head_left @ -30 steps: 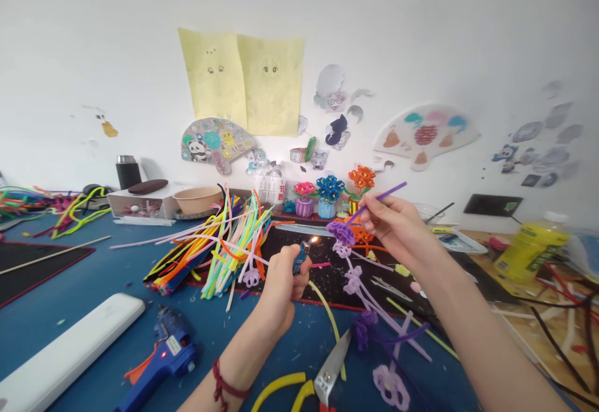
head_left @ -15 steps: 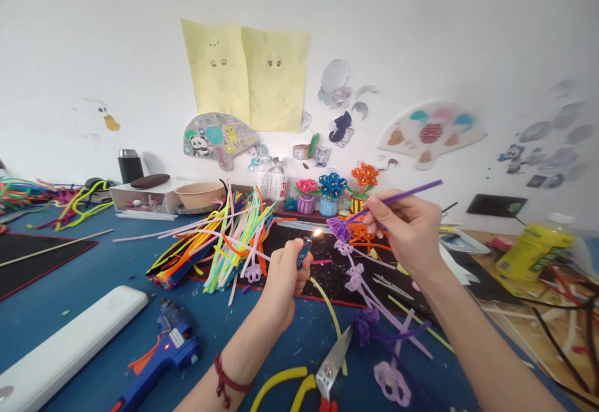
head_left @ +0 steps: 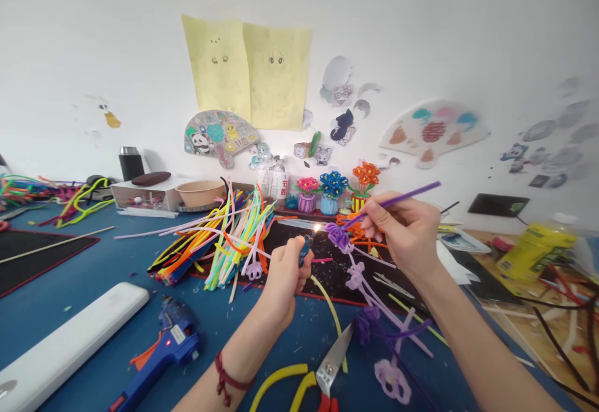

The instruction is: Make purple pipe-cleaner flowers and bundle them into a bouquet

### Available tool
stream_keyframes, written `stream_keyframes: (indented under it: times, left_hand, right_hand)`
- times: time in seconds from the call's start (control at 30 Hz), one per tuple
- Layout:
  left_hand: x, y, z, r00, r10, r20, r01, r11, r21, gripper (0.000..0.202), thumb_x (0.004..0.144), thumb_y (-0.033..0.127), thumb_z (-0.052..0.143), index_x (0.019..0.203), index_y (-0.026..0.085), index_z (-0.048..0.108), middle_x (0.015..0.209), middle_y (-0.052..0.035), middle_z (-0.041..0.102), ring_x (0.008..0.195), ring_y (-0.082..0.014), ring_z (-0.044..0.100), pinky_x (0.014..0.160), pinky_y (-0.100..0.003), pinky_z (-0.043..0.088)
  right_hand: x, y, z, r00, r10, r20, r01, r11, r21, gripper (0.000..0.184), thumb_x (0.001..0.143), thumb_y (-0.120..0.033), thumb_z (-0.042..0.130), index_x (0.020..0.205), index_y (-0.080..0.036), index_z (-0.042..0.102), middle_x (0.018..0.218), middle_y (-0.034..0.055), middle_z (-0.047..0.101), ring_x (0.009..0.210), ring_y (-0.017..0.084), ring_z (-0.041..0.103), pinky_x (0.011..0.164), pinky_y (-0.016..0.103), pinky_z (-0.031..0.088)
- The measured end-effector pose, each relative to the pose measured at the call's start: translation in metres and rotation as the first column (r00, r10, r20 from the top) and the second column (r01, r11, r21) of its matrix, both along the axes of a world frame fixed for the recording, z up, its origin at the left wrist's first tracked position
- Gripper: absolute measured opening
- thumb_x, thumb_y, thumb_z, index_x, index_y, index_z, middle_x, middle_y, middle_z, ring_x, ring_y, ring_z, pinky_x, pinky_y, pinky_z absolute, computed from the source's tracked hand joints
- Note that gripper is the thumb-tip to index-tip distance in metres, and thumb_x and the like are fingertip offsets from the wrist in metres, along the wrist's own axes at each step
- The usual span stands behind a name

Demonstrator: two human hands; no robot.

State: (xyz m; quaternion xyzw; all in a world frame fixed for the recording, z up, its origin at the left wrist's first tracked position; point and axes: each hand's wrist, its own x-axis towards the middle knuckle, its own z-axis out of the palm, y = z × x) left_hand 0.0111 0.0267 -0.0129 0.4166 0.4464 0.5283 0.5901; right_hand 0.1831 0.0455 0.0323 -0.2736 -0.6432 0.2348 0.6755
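Purple flower (head_left: 337,236) sits between right hand (head_left: 403,232), pinching its stem (head_left: 414,192), and left hand (head_left: 284,271), gripping a lit lighter (head_left: 306,250).

I'm watching through one head-worn cam, facing forward and a bit down across the blue table (head_left: 121,259) toward the white wall (head_left: 421,31). Sits pretty close, above and behind the left hand (head_left: 285,271) and right hand (head_left: 402,225), both landing near mid-frame.

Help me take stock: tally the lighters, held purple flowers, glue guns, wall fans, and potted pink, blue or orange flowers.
Lighter, in the left hand: 1
Purple flower, its stem in the right hand: 1
Glue gun: 1
Wall fans: 2
Pink potted flower, blue potted flower, orange potted flower: 3
Total: 8
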Motion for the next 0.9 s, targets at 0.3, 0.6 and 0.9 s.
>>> stream_keyframes:
  times: [0.3,0.6,0.9]
  left_hand:
    - [0.004,-0.017,0.007,0.999,-0.003,-0.053,0.009,0.993,0.119,0.038,0.074,0.045,0.050,0.050,0.017,0.042,0.044,0.0077,0.024,0.040,-0.0039,0.015,0.041,-0.020,0.010]
    - [0.010,-0.014,-0.008,0.965,0.035,-0.261,0.036,0.964,0.265,0.039,0.077,0.042,0.045,0.047,0.019,0.034,0.048,0.0036,0.032,0.046,-0.0081,0.026,0.045,-0.024,0.017]
    - [0.004,-0.011,0.001,0.971,0.102,-0.217,-0.031,0.951,0.308,0.037,0.078,0.042,0.040,0.048,0.019,0.037,0.047,0.0049,0.029,0.045,-0.0079,0.023,0.045,-0.024,0.017]
  right_hand:
    - [-0.002,0.002,-0.002,1.000,0.007,-0.005,-0.007,1.000,-0.014,0.016,0.078,-0.032,0.071,0.072,-0.018,0.068,0.053,-0.0003,0.062,0.040,0.010,0.054,0.034,0.021,0.039]
    - [-0.003,0.001,0.001,0.995,0.042,-0.094,-0.047,0.998,-0.052,0.019,0.076,-0.037,0.072,0.072,-0.019,0.067,0.054,0.0001,0.062,0.041,0.011,0.053,0.035,0.023,0.038]
    - [-0.006,-0.004,0.004,0.984,0.106,-0.142,-0.122,0.987,-0.108,0.022,0.074,-0.040,0.073,0.070,-0.021,0.065,0.050,-0.0013,0.058,0.039,0.011,0.050,0.033,0.023,0.032]
